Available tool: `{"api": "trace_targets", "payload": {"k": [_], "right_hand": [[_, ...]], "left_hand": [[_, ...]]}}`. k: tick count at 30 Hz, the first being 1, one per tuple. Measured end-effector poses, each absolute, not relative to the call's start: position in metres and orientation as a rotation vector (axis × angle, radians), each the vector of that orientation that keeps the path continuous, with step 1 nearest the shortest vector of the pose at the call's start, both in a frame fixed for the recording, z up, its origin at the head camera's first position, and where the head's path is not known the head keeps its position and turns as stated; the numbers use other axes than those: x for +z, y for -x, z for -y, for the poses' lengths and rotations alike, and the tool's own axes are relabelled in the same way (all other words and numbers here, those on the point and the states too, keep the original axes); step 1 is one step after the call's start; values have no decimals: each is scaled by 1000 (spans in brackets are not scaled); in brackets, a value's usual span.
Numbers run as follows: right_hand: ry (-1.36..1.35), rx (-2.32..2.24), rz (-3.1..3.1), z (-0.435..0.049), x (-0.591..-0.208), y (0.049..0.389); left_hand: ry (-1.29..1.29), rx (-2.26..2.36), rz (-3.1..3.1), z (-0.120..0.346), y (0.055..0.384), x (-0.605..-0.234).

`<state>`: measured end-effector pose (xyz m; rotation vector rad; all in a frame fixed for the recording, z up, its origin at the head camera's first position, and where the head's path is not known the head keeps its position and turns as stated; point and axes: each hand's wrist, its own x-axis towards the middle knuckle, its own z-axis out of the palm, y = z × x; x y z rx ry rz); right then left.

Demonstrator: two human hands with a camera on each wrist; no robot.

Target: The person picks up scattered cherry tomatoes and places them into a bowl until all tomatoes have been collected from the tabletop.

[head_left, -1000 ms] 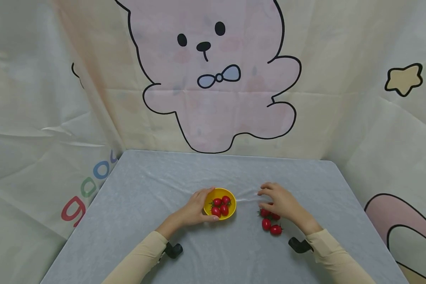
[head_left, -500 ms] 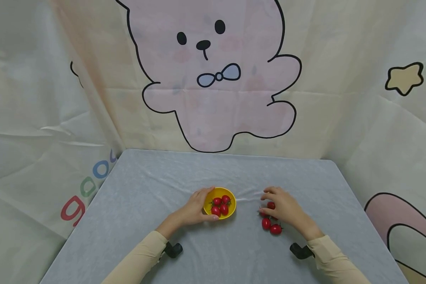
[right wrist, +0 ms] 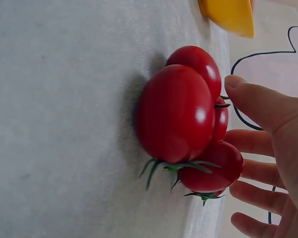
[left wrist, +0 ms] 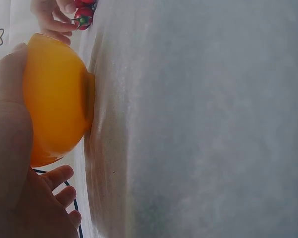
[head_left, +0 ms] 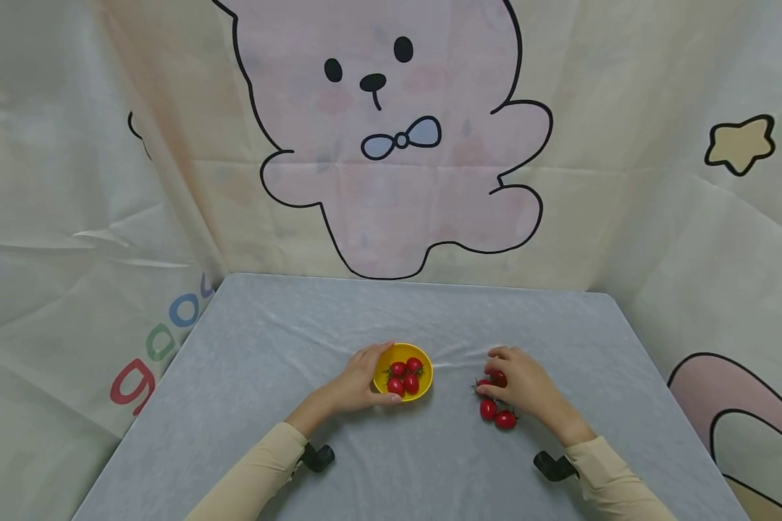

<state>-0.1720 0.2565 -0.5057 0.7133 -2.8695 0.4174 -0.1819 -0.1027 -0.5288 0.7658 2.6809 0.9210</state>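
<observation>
Coloured letters (head_left: 161, 341), seemingly "goo", run along the left curtain (head_left: 59, 239); the next is partly hidden. On the grey cloth (head_left: 404, 470), the left hand (head_left: 354, 383) grips a yellow bowl (head_left: 402, 352) holding four tomatoes (head_left: 412, 382). Right of it, the right hand (head_left: 524, 382), thumb and fingers apart, reaches around loose tomatoes (head_left: 505, 420); contact is unclear.

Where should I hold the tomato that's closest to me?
Pinch the nearest tomato round its smooth middle, probably from above. It lies on its side, its green leaves pointing right, and another tomato sits close on its left, so the top looks easiest.
</observation>
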Motion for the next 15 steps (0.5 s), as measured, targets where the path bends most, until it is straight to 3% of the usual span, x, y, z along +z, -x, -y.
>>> {"api": "trace_targets", "payload": {"k": [15], "right_hand": [[-692, 357, 2837, -254, -511, 170]], "left_hand": [[-765, 919, -2684, 103, 183, -529]]}}
